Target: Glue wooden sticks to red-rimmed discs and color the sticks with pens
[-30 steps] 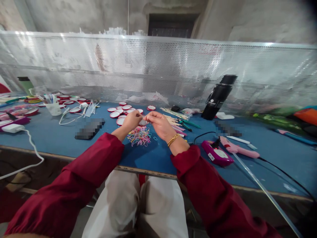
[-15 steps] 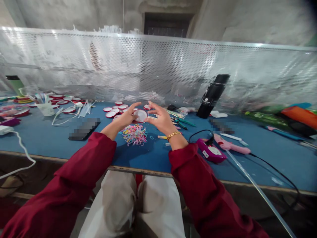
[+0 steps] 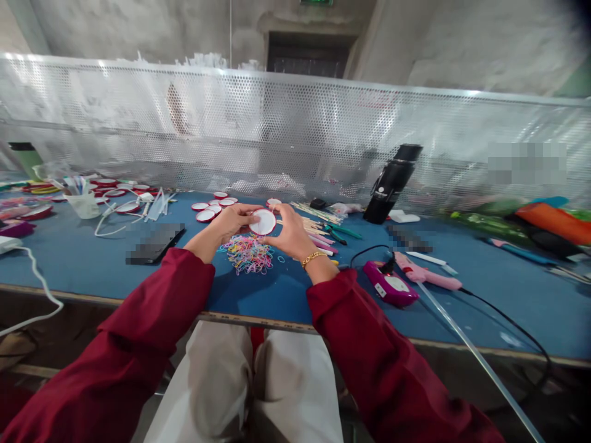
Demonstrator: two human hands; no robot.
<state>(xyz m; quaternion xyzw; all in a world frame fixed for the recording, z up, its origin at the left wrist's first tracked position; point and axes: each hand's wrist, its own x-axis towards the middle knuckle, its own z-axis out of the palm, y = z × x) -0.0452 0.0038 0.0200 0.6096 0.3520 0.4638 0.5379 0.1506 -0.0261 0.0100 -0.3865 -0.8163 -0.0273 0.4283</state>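
Observation:
Over the blue table, a red-rimmed white disc [image 3: 264, 222] is held up with its white face toward me. My left hand [image 3: 231, 223] is closed on its left edge, thumb lying on the white face. My right hand [image 3: 290, 232] curves round the right edge, index finger near the top and thumb near the bottom. A faint thin line crosses the white face; what it is I cannot make out. Just below lies a heap of small coloured rubber bands [image 3: 249, 254]. More red-rimmed discs [image 3: 205, 215] lie behind my left hand.
At right are a black bottle [image 3: 391, 183], a purple device [image 3: 390, 284] and a pink glue gun [image 3: 425, 272] with a long clear stick. Thin sticks and green-handled pliers [image 3: 344, 232] lie beyond my right hand. A dark phone [image 3: 156, 243] and white cup [image 3: 83, 202] are at left.
My right hand's raised, spread fingers have come down round the disc's right edge. The disc now faces me more fully, its red rim showing. The view has shifted slightly.

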